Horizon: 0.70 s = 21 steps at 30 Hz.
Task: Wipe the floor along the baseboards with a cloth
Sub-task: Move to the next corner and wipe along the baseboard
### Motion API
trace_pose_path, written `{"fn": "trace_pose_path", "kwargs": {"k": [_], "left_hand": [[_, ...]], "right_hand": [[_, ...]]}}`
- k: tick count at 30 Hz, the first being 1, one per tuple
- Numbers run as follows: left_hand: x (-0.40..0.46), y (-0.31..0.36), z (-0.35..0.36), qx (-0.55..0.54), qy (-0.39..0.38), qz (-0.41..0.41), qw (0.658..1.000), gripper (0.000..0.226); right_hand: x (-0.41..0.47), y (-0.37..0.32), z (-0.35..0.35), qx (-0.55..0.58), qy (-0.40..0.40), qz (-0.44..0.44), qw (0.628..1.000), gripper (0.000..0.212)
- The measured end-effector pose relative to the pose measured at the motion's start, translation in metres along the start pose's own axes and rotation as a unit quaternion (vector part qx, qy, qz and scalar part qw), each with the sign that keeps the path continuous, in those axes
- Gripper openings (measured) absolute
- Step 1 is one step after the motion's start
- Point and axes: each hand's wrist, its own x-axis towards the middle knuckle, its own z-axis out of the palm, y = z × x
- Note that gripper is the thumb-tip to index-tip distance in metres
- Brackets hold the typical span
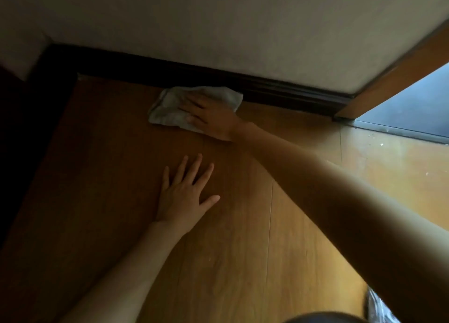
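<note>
Cloth hugging the baseboard!
Right hand (213,114) presses flat on the cloth (170,108) against the baseboard (279,89); left hand (187,193), fingers spread, braces nearer on the floor (243,249).

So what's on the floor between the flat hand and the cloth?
Nothing: bare wooden floor separates the left hand from the cloth, as the head view shows.

A room in a home is shown: a brown wood floor (243,237), a dark baseboard (243,84), a pale wall (218,18) and a wooden door frame (401,74) are seen.
</note>
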Motion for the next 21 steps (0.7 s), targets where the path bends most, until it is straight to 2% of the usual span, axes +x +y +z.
{"fn": "trace_pose_path", "kwargs": {"k": [2, 5, 8, 12, 16, 18, 21], "left_hand": [[-0.001, 0.000, 0.002, 0.003, 0.006, 0.002, 1.000, 0.075], [-0.002, 0.000, 0.004, 0.002, 0.013, 0.001, 1.000, 0.074], [-0.002, -0.002, 0.005, 0.000, 0.018, 0.005, 1.000, 0.073], [-0.005, -0.007, 0.001, 0.005, 0.004, 0.009, 1.000, 0.071], [-0.013, -0.014, -0.002, 0.001, 0.000, -0.007, 1.000, 0.071], [-0.018, -0.019, -0.002, 0.005, 0.006, -0.013, 1.000, 0.071], [-0.025, -0.029, 0.000, 0.002, 0.021, -0.024, 0.999, 0.070]], "right_hand": [[-0.042, 0.024, -0.001, -0.002, 0.022, 0.031, 0.999, 0.050], [-0.135, 0.053, -0.005, -0.029, 0.042, 0.126, 0.991, 0.055], [-0.176, 0.050, -0.006, -0.097, 0.006, 0.190, 0.977, 0.066], [-0.112, 0.026, -0.003, -0.115, 0.012, 0.168, 0.979, 0.067], [-0.035, 0.006, 0.006, -0.075, 0.007, 0.043, 0.996, 0.055], [-0.025, 0.011, 0.002, -0.057, -0.006, 0.009, 0.998, 0.054], [-0.061, 0.039, -0.002, -0.042, 0.009, 0.041, 0.998, 0.058]]}}
